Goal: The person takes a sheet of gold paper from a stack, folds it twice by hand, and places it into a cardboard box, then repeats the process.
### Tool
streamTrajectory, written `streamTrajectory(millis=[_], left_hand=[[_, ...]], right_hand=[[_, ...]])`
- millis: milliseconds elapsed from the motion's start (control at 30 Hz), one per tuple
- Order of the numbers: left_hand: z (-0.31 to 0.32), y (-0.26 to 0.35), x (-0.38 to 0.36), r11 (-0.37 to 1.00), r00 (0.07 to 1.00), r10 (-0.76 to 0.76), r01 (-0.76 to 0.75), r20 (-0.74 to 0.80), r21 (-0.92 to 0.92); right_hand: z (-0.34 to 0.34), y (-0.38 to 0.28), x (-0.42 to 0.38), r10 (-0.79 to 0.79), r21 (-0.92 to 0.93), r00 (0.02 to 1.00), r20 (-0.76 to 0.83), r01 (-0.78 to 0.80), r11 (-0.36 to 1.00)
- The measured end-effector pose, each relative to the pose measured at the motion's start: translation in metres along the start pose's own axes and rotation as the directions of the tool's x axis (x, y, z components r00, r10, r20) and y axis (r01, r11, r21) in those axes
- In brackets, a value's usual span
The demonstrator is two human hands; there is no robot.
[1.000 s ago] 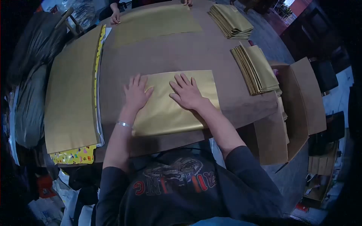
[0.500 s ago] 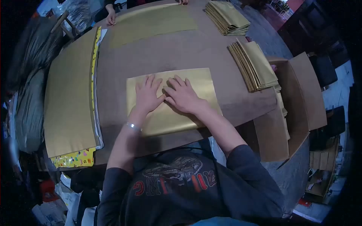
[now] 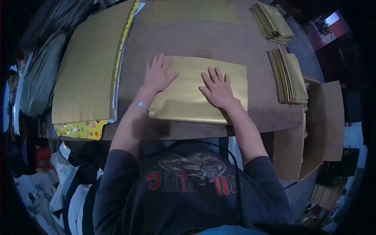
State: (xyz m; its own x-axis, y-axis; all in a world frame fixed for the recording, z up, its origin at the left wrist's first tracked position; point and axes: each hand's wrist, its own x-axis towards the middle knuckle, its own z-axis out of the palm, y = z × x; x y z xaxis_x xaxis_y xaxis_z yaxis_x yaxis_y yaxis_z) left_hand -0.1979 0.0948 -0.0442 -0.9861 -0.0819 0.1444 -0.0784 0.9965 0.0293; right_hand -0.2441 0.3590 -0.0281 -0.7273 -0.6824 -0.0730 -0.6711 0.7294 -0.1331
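Observation:
A gold sheet [image 3: 188,90] lies on the brown table [image 3: 180,39] in front of me, with a rounded edge facing me. My left hand [image 3: 157,76] rests flat at the sheet's left side, fingers spread and thumb pointing right. On its right half lies my right hand [image 3: 217,88], also with fingers apart. Neither hand grips anything. A silvery band circles my left wrist.
Large gold sheets [image 3: 92,66] lie at the left over yellow patterned material [image 3: 80,130]. Another gold sheet [image 3: 192,11] is at the far edge. Folded gold stacks [image 3: 290,76] [image 3: 273,21] lie at the right, beside an open cardboard box [image 3: 313,133].
My hands have moved apart on the sheet, the left one to its left side and the right one rightward. The view has shifted, and the other person's hands at the far edge no longer show.

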Motion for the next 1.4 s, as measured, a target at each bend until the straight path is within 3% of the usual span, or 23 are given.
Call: streamTrajectory(millis=[167, 367, 533, 567, 633, 700, 733, 800, 833, 867, 933, 1000, 1067, 1167, 1200, 1267, 1300, 1367, 1400], left_hand=[[-0.01, 0.002, -0.013, 0.999, 0.999, -0.031, 0.03, 0.045, 0.016], [-0.016, 0.008, -0.065, 0.948, 0.959, 0.28, -0.27, 0.038, -0.166], [-0.038, -0.024, -0.12, 0.966, 0.971, 0.232, -0.222, 0.061, -0.134], [-0.041, -0.03, -0.127, 0.933, 0.992, 0.128, -0.118, 0.006, -0.341], [-0.035, -0.033, -0.145, 0.701, 0.971, -0.19, 0.03, -0.146, -0.713], [-0.057, -0.019, -0.159, 0.393, 0.905, -0.422, 0.236, 0.054, -0.889], [-0.051, -0.02, -0.164, 0.317, 0.878, -0.446, 0.336, 0.173, -0.887], [-0.043, -0.013, -0.173, 0.358, 0.927, -0.351, 0.263, 0.132, -0.896], [-0.042, -0.013, -0.172, 0.235, 0.896, -0.341, 0.373, 0.284, -0.897], [-0.046, -0.008, -0.17, 0.23, 0.894, -0.348, 0.373, 0.282, -0.899], [-0.059, 0.002, -0.166, 0.008, 0.853, -0.287, 0.457, 0.436, -0.89], [-0.048, -0.002, -0.165, 0.014, 0.856, -0.294, 0.45, 0.426, -0.893], [-0.049, -0.006, -0.166, 0.421, 0.904, -0.41, 0.305, 0.121, -0.854], [-0.063, 0.017, -0.155, 0.453, 0.892, -0.451, 0.197, -0.032, -0.869], [-0.061, 0.028, -0.145, 0.591, 0.918, -0.38, 0.147, -0.113, -0.793], [-0.059, 0.051, -0.128, 0.518, 0.974, -0.201, 0.018, -0.101, -0.855], [-0.049, 0.066, -0.118, 0.516, 0.972, -0.211, 0.021, -0.103, -0.856], [-0.028, 0.088, -0.106, 0.858, 0.983, -0.077, -0.02, -0.166, -0.513], [-0.024, 0.088, -0.109, 0.858, 0.982, -0.087, -0.012, -0.169, -0.513]], right_hand=[[0.003, -0.003, 0.0, 0.001, -0.066, 1.0, 0.02, 0.0, 0.998], [0.006, -0.002, 0.003, 0.01, -0.1, 1.0, 0.013, -0.009, 0.995], [0.006, -0.002, 0.002, -0.021, -0.09, 1.0, -0.005, 0.02, 0.996], [0.006, -0.002, 0.002, -0.012, -0.085, 1.0, -0.003, 0.012, 0.996], [0.007, 0.0, 0.003, -0.011, -0.075, 1.0, -0.008, 0.011, 0.997], [0.003, -0.004, 0.003, 0.001, -0.104, 1.0, 0.013, 0.0, 0.995], [0.006, -0.003, 0.003, -0.001, -0.088, 1.0, 0.001, 0.001, 0.996], [0.006, -0.003, 0.003, 0.001, -0.088, 1.0, -0.001, -0.001, 0.996], [0.005, -0.002, 0.004, -0.005, -0.092, 1.0, 0.005, 0.005, 0.996], [0.008, 0.0, 0.005, -0.01, -0.111, 1.0, -0.001, 0.01, 0.994], [0.008, -0.001, 0.003, -0.02, -0.12, 1.0, -0.007, 0.019, 0.993], [0.006, -0.002, 0.003, -0.007, -0.102, 1.0, -0.004, 0.006, 0.995], [0.006, -0.001, 0.003, -0.011, -0.107, 1.0, -0.001, 0.011, 0.994], [0.008, -0.001, 0.005, -0.013, -0.146, 1.0, -0.002, 0.013, 0.989], [0.012, 0.002, 0.006, -0.022, -0.135, 1.0, -0.016, 0.02, 0.991], [0.015, 0.004, 0.006, -0.038, -0.164, 0.999, -0.032, 0.032, 0.986], [0.014, 0.003, 0.006, -0.031, -0.157, 0.999, -0.024, 0.027, 0.987], [0.014, 0.005, 0.007, -0.024, -0.114, 1.0, -0.006, 0.023, 0.993], [0.015, 0.006, 0.009, -0.034, -0.117, 0.999, -0.005, 0.033, 0.993]])
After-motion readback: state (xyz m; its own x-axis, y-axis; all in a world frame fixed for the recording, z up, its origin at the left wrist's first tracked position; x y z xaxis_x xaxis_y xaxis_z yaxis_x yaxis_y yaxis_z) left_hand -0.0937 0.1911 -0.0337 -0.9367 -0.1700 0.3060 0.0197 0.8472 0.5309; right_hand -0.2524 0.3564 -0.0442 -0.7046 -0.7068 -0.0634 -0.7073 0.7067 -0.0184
